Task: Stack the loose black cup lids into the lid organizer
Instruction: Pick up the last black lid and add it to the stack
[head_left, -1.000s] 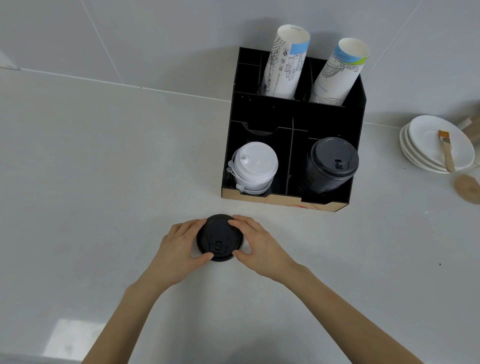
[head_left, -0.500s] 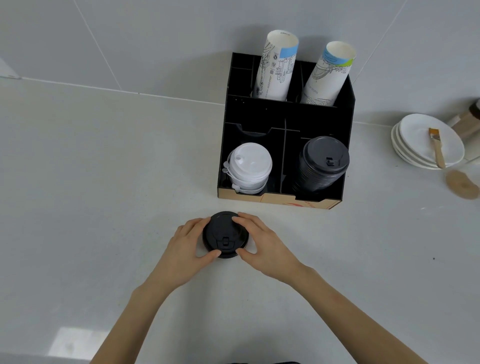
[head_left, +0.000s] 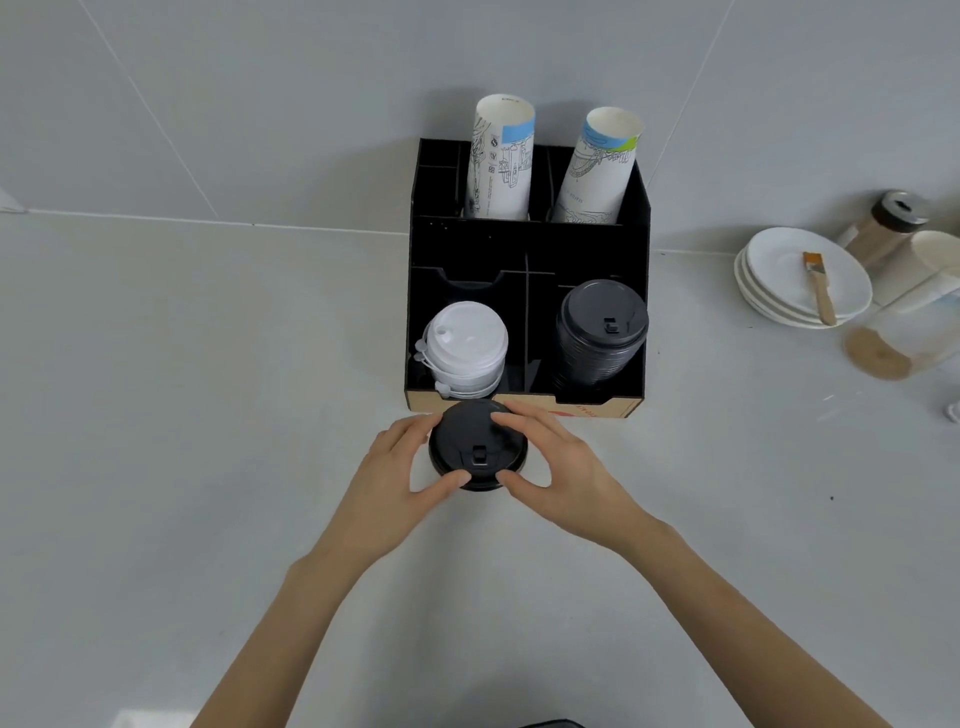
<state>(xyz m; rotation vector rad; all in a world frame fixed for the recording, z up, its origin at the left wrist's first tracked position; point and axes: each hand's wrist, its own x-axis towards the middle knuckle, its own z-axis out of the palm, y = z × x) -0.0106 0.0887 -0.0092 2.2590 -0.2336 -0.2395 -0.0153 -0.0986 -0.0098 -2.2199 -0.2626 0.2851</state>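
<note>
A small stack of loose black cup lids (head_left: 475, 441) sits just in front of the black lid organizer (head_left: 530, 249). My left hand (head_left: 397, 475) grips its left side and my right hand (head_left: 553, 467) grips its right side, fingers curled over the rim. In the organizer's front right compartment stands a tall stack of black lids (head_left: 600, 332). The front left compartment holds a stack of white lids (head_left: 465, 345). Two stacks of paper cups (head_left: 501, 156) lean in the back compartments.
White plates (head_left: 800, 280) with a small brush (head_left: 820, 286) lie at the right, beside a brown jar (head_left: 883, 223) and a clear container (head_left: 904, 338). The wall runs right behind the organizer. Pale counter spreads to the left and front.
Both hands have carried the black lids forward, closer to the organizer's front edge. The view has shifted so the organizer sits lower in frame.
</note>
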